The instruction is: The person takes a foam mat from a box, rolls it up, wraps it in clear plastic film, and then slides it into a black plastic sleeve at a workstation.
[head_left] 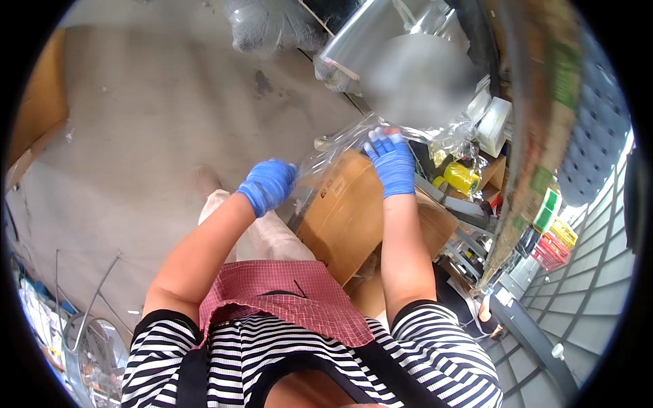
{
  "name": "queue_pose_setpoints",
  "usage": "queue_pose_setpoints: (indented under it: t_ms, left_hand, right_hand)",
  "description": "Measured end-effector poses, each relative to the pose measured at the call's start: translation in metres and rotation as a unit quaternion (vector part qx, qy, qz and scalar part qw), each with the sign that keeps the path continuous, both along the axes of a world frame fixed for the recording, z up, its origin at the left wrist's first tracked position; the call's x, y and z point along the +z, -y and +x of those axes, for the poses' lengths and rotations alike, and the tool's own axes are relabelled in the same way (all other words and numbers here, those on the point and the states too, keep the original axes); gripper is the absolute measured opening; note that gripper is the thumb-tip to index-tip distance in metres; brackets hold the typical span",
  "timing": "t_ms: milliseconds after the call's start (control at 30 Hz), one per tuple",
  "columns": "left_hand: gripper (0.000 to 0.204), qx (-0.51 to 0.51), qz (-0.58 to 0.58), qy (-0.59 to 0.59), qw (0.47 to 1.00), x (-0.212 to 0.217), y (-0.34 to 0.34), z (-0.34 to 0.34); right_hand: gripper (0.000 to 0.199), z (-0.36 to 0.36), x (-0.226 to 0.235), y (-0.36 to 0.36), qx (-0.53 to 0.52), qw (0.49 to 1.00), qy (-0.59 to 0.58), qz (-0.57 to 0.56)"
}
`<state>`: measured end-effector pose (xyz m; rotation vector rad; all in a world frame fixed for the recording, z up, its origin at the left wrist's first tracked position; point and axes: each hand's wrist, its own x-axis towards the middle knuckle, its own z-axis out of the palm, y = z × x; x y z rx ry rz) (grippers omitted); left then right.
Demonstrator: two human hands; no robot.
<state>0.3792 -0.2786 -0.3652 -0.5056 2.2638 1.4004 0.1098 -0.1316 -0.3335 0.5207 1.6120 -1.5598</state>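
Observation:
My left hand (270,185), in a blue glove, is closed in a fist on a strip of clear plastic film (331,153). The film stretches from that fist up toward my right hand (391,163). Blue with pale fingertips, the right hand has its fingers stretched out beside the film; a small reddish patch shows at the tips. Below both hands stands a brown cardboard box (343,204). Beyond them lies a wide shiny roll of clear film (360,34), partly covered by a blurred grey round shape (418,78).
Grey knitted gloves (272,27) lie at the far edge. On the right are a yellow roll (462,178), white boxes (494,127), a metal frame (530,340) and red and yellow baskets (551,251). A fan (95,353) stands at lower left, a carton (37,102) at far left.

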Motion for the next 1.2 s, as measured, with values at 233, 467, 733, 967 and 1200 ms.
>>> queue_pose_setpoints:
  t_ms: [233,467,733,967,1200]
  left_hand:
    - [0.06,-0.051,0.002,0.014,0.999,0.156,0.047,0.121]
    - [0.086,-0.141,0.119,-0.297,0.937,0.429,0.1,0.05]
    - [0.023,-0.326,-0.026,-0.248,0.912,0.59,0.184,-0.05]
    - [0.024,-0.222,-0.414,-0.19,0.862,0.732,0.268,-0.186]
    - [0.012,-0.071,-0.701,-0.317,0.635,0.704,0.339,-0.282]
  right_hand:
    - [0.014,0.12,0.118,0.037,0.61,0.663,-0.429,0.061]
    - [0.022,0.175,0.406,0.089,0.753,0.5,-0.38,-0.196]
    - [0.034,0.054,0.663,0.084,0.69,0.606,-0.396,-0.005]
    - [0.014,-0.094,0.725,0.121,0.552,0.477,-0.661,0.172]
    - [0.011,-0.201,0.692,0.176,0.355,0.399,-0.831,0.156]
